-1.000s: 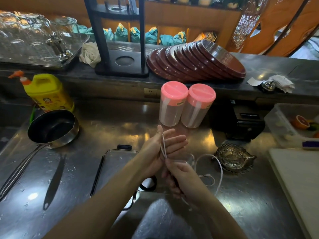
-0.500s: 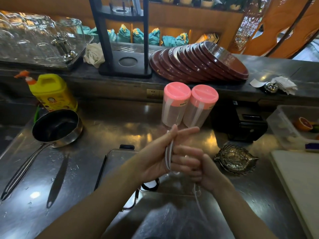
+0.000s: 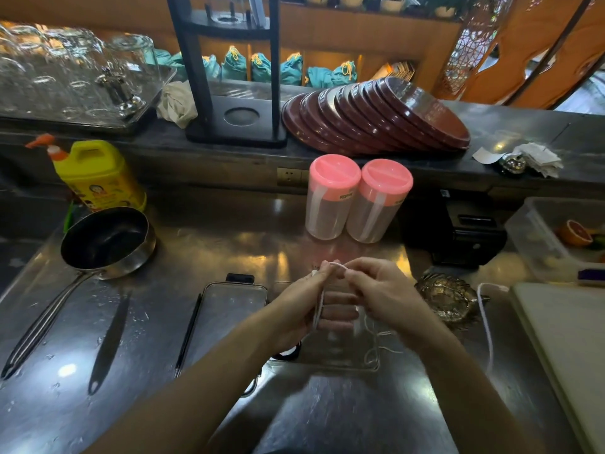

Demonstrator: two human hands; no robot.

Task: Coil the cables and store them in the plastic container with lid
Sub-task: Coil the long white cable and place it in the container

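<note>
Two bare hands meet above the wet stainless steel counter (image 3: 229,244). The left hand (image 3: 314,303) has a thin white cable (image 3: 318,309) looped around its straight, slightly spread fingers, the turns crossing the palm side; the right hand (image 3: 383,296) pinches the same cable at the top of the loops, fingertips almost touching those of the left. The loose remainder of the cable trails down to the right, curling over the counter and running up beside a single brass shell-shaped dish (image 3: 450,299). Directly under the hands lies one clear rectangular plastic container (image 3: 340,358), open, and just to its left one clear flat lid (image 3: 234,299) with a black clip; a dark round object peeks out between them, too hidden to identify. Behind the hands stand two clear cylindrical jars with pink lids (image 3: 358,198), touching one another. At the left sit one black saucepan with a long steel handle (image 3: 104,244) and one yellow detergent bottle with an orange pump (image 3: 98,175). On the dark ledge behind leans a row of roughly ten brown round trays (image 3: 376,119), with a tray of upturned clear glasses (image 3: 72,73) far left. At the right edge one clear tub (image 3: 537,237) holds a cut orange.
</note>
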